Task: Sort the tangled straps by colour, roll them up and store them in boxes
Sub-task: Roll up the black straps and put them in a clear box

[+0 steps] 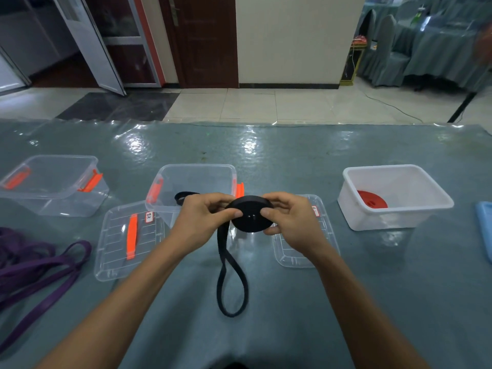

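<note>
Both hands, left [202, 217] and right [288, 218], pinch a flat round coil of black woven strap [251, 214], its loose loop dangling over the glossy table [292, 161].

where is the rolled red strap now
Head view, right side: the rolled red strap lies inside the white plastic box, right of the black strap roll.

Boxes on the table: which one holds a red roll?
The opaque white box at far right: a red roll lies inside. The left clear box and the middle clear box, both orange-latched, show none.
</note>
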Tool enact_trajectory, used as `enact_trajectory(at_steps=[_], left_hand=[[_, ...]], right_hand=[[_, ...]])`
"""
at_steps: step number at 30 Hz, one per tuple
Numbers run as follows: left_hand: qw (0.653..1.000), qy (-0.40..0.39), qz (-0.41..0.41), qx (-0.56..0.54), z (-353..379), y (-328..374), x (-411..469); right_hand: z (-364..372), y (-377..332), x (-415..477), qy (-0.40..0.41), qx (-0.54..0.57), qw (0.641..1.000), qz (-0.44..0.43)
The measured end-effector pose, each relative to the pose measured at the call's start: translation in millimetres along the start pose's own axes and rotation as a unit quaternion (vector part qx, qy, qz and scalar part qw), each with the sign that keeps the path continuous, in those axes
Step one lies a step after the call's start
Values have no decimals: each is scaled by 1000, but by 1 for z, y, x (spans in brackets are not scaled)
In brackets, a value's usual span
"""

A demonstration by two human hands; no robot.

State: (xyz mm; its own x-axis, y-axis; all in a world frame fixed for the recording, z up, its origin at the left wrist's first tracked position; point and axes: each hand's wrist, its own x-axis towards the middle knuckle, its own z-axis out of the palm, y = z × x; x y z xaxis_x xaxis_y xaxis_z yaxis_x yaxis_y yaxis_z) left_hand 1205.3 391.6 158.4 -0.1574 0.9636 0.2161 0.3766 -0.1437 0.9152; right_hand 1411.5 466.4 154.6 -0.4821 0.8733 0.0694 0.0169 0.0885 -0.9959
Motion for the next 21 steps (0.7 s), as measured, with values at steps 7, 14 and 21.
enact_trajectory(at_steps=[7, 14, 21], left_hand=[[999, -2, -16, -32, -5, 4, -1], [998, -25, -16, -64, -11, 14, 5], [999, -17, 42, 10, -8, 21, 8]], right_hand=[[0, 2, 2, 36, 133, 990, 14], [-4, -6, 8, 37, 136, 990, -1], [0, -5, 4, 40, 130, 991, 7]])
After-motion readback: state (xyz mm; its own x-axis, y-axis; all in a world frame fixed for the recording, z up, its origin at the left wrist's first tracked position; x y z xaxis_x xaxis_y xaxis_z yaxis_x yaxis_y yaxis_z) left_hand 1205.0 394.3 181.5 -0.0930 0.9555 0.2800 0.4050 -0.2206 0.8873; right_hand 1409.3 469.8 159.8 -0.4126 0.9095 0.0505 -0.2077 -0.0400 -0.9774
